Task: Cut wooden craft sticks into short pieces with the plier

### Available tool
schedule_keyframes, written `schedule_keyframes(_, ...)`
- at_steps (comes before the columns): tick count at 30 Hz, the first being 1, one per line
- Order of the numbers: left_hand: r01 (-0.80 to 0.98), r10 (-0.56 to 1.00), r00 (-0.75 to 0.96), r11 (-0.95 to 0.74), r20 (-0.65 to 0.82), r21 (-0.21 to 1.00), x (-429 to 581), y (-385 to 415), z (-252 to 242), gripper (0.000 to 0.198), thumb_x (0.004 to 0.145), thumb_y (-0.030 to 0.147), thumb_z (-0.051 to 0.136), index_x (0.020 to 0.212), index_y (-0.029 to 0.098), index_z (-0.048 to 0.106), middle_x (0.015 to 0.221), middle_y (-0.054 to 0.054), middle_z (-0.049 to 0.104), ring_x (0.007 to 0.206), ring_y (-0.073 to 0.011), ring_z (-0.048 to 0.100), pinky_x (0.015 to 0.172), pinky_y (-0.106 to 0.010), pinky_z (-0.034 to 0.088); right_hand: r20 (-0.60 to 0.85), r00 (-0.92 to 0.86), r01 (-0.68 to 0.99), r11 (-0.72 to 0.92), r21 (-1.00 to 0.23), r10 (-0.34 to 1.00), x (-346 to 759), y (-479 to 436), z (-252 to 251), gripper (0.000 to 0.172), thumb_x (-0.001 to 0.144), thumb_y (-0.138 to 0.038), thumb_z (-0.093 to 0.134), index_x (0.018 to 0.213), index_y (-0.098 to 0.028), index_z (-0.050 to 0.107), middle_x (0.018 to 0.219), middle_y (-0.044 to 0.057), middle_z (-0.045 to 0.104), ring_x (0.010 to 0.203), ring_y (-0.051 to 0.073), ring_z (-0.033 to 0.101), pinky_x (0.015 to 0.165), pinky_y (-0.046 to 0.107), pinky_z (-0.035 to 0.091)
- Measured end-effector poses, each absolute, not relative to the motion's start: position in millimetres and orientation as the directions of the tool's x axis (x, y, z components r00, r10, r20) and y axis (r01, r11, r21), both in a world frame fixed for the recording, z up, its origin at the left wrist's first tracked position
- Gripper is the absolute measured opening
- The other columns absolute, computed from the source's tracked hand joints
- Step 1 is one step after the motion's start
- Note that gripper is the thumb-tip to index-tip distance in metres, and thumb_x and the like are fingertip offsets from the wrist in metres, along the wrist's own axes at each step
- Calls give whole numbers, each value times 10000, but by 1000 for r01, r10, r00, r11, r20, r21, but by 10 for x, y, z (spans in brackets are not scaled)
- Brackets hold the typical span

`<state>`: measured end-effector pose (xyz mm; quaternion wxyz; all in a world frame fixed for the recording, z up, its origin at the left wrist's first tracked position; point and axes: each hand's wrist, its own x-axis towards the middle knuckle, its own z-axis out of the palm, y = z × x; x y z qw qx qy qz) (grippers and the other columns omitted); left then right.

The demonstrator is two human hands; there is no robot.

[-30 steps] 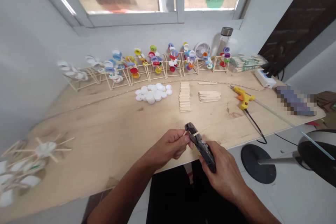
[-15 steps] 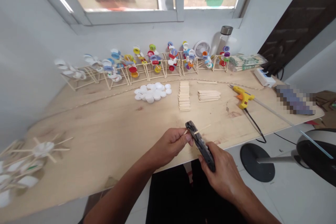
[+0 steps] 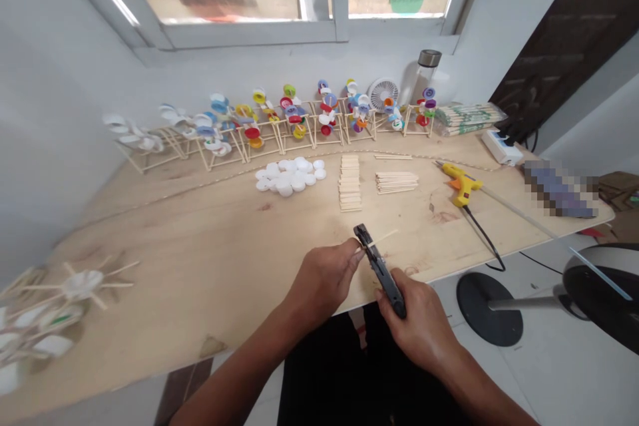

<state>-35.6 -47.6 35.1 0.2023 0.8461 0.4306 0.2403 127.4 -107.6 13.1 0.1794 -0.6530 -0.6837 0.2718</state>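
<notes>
Pinching a wooden stick between the fingers of your left hand, you are gripping black pliers in your right hand, their jaws set across the stick.

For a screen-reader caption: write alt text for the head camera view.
Above a plywood table, the left hand holds a thin wooden stick in the grip of black pliers held by the right hand. Beyond lie white bottle caps, stacked craft sticks, a yellow glue gun and a row of stick-and-cap models.
</notes>
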Motion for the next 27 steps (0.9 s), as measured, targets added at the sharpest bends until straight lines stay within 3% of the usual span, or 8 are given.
schedule_keyframes(7, 716, 685, 516, -674, 514, 180, -338, -474, 233, 233, 869, 162, 359, 678, 159, 492, 515, 17, 470, 464, -103, 445, 453, -212, 288, -98, -92, 763, 7, -647, 991, 1295, -1060, 169, 84, 807, -271, 470, 761, -202, 487, 637, 6, 586, 565, 159, 542, 534, 234, 349)
schedule_keyframes(12, 725, 614, 525, -686, 590, 68, -337, -455, 192, 176, 838, 113, 406, 709, 150, 521, 513, 19, 460, 473, -107, 443, 463, -218, 300, -100, -95, 757, 6, -654, 990, 1290, -1064, 165, 87, 808, -269, 462, 755, -205, 486, 629, 5, 587, 566, 162, 548, 544, 241, 359)
schedule_keyframes(16, 688, 674, 497, -690, 547, 225, -338, -480, 207, 209, 870, 171, 366, 741, 144, 528, 561, -2, 512, 510, -114, 487, 486, -213, 343, -83, -91, 766, 17, -642, 992, 1294, -1058, 129, 120, 820, -292, 450, 743, -205, 479, 611, 10, 592, 560, 167, 559, 542, 245, 356)
schedule_keyframes(20, 578, 821, 494, -556, 286, 597, -364, -476, 333, 263, 900, 244, 308, 824, 151, 542, 673, -23, 581, 588, -120, 532, 561, -219, 399, -71, -84, 796, 24, -604, 994, 1314, -1059, 91, 100, 813, -272, 454, 743, -203, 476, 618, 16, 601, 584, 177, 580, 547, 244, 348)
schedule_keyframes(23, 421, 832, 548, -366, 89, 830, -390, -431, 445, 311, 901, 291, 306, 779, 157, 559, 644, -5, 556, 643, -125, 533, 604, -220, 415, -78, -88, 823, 28, -568, 993, 1324, -1066, 87, 74, 805, -260, 459, 758, -205, 474, 612, 13, 598, 580, 182, 582, 532, 239, 336)
schedule_keyframes(27, 302, 831, 554, -242, 37, 922, -411, -387, 486, 341, 878, 341, 358, 658, 154, 540, 477, 34, 408, 568, -121, 476, 537, -208, 382, -50, -86, 846, 47, -530, 995, 1323, -1059, 123, 81, 810, -281, 454, 787, -204, 467, 611, 10, 587, 564, 183, 564, 513, 237, 319)
